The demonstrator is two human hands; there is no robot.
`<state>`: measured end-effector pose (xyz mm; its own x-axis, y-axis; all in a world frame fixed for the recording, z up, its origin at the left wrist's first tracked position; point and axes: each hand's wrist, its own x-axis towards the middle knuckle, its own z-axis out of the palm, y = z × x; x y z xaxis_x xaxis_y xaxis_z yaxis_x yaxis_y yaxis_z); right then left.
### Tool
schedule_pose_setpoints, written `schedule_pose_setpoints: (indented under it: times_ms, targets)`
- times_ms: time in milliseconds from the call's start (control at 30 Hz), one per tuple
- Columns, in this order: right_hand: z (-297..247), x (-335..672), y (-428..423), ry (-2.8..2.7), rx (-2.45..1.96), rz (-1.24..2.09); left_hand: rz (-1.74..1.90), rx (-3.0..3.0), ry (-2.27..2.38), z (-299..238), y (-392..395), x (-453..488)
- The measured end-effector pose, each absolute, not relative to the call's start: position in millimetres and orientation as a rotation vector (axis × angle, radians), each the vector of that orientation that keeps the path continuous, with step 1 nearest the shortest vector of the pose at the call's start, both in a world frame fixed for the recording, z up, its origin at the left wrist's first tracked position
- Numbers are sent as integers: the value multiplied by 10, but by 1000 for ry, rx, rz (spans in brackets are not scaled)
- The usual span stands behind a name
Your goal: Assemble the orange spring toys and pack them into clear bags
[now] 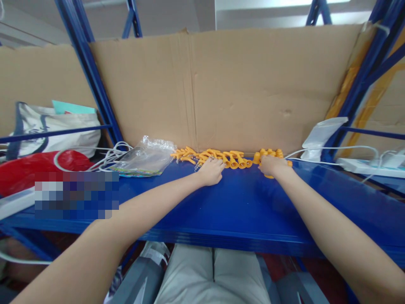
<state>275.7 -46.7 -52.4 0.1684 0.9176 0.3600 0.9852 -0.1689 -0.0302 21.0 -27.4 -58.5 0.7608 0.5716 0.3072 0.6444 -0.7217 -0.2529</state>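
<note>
Along the back of the blue shelf top lies a row of orange-yellow branch-shaped plastic pieces, with small metal chains or springs among them. Next to these, several orange-yellow bell-shaped pieces lie with their open ends facing me. My left hand rests at the row, its fingers bent in among the pieces; what they hold is hidden. Farther right, my right hand is closed at a cluster of orange-yellow cup-shaped pieces. Its fingertips are mostly covered by the hand itself.
A clear plastic bag lies left of the row, beside white cables. A red bag and a cloth tote are farther left. Cardboard walls the back. A white pouch and power strip are at right.
</note>
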Motion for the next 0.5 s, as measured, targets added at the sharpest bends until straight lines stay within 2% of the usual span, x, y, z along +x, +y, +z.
schedule_pose_setpoints:
  times_ms: [167,300,500]
  targets:
    - [-242,2419,-792,-1747,-2424,-356,-167,-2626,-1128,-404,17,362]
    - [-119,2273,-930,-1767,-2513,-352,79,-2584,-1510,-362,195,518]
    - [-246,2462,-773,-1807,-2538,-278,-27,-2520,-1699,-428,303,666]
